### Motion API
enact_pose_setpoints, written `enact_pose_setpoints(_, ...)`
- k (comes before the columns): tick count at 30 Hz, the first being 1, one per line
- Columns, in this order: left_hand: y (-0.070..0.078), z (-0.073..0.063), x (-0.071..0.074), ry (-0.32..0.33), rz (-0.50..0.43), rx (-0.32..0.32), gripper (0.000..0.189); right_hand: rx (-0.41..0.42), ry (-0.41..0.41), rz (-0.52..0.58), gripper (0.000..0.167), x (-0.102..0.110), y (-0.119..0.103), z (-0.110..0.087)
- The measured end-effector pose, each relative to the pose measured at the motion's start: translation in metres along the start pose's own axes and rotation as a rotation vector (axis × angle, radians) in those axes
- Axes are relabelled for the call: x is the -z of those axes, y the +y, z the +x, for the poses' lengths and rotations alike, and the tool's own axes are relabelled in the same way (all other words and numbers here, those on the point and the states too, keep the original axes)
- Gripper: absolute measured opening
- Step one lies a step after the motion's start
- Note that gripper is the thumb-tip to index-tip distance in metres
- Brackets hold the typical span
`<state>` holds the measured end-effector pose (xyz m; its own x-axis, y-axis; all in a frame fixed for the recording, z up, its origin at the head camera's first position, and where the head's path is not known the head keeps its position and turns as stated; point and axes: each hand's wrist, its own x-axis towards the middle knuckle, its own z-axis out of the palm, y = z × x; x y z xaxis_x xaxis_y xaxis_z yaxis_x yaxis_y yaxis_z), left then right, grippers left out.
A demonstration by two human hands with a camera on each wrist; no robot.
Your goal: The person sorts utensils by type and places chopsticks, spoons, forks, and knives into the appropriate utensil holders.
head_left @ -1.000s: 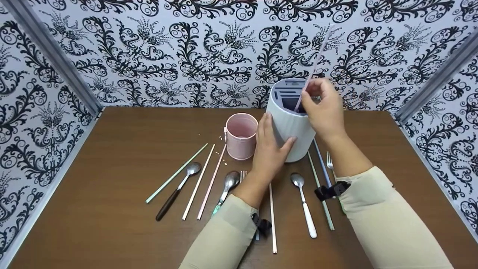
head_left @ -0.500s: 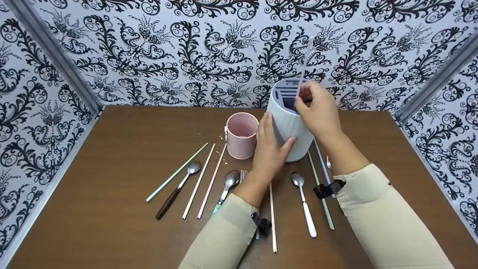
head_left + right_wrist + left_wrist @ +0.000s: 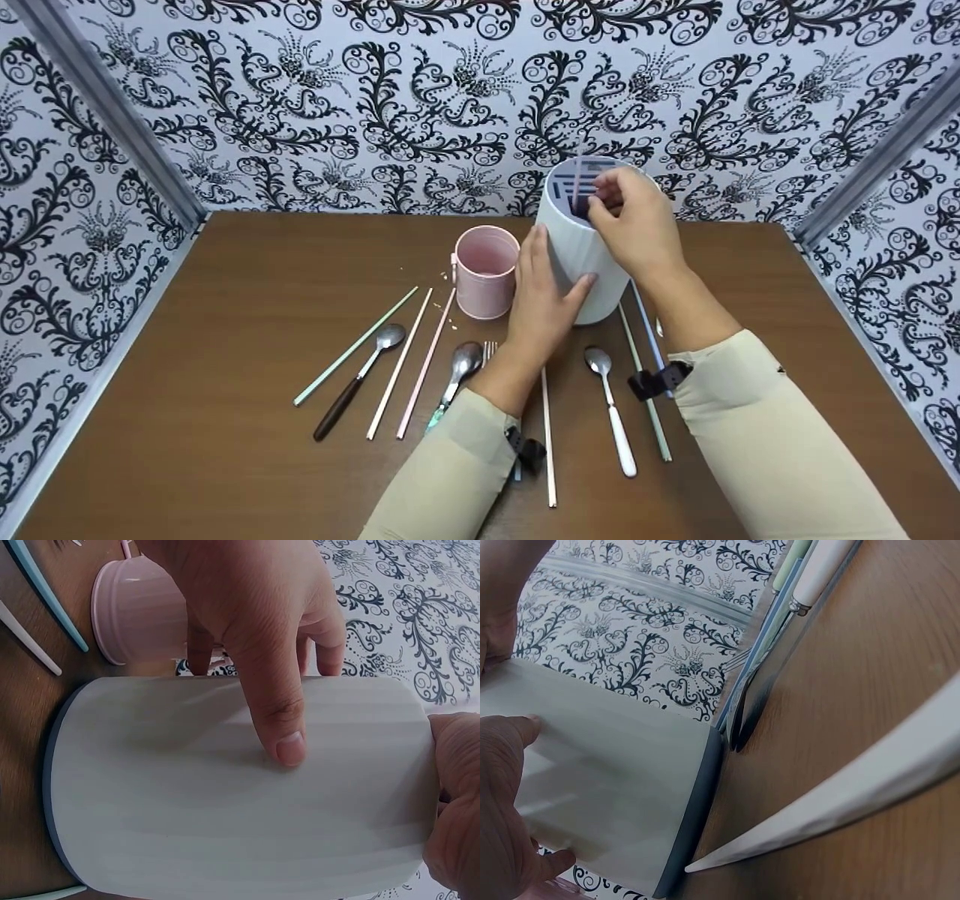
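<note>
A white utensil holder [image 3: 601, 259] with a slotted grey top stands at the table's back. My left hand [image 3: 541, 307] grips its left side; the right wrist view shows the thumb [image 3: 289, 742] on the front and the other fingers reaching behind. A pale pink chopstick [image 3: 577, 176] stands upright in the front opening, its lower end hidden inside. My right hand [image 3: 641, 229] is over the holder's right rim, fingers loosely bent just beside the chopstick, seemingly apart from it. The right wrist view catches only part of that hand [image 3: 457, 795] at the holder's top end.
A pink cup [image 3: 485, 289] stands left of the holder. Several chopsticks lie in front, including a green one [image 3: 352, 349] and a pink one [image 3: 425, 367]. Among them are a black-handled spoon [image 3: 358, 382], a green-handled spoon [image 3: 465, 364], a white-handled spoon [image 3: 611, 409] and a partly hidden fork [image 3: 490, 349].
The pink chopstick has gone down into the holder and become more upright. My right hand has shifted slightly left, and its fingertips have come away from the chopstick. My left hand stays put.
</note>
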<state>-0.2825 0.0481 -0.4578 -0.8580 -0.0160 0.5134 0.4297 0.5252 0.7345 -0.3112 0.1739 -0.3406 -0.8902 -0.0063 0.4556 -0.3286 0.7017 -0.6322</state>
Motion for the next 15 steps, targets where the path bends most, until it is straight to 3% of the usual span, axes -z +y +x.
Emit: enact_pose_setpoints(15, 0.0012, -0.0003, 0.0005, 0.004, 0.003, 0.008, 0.093, -0.012, -0.019, 0.013, 0.024, 0.0030, -0.0005, -0.0026)
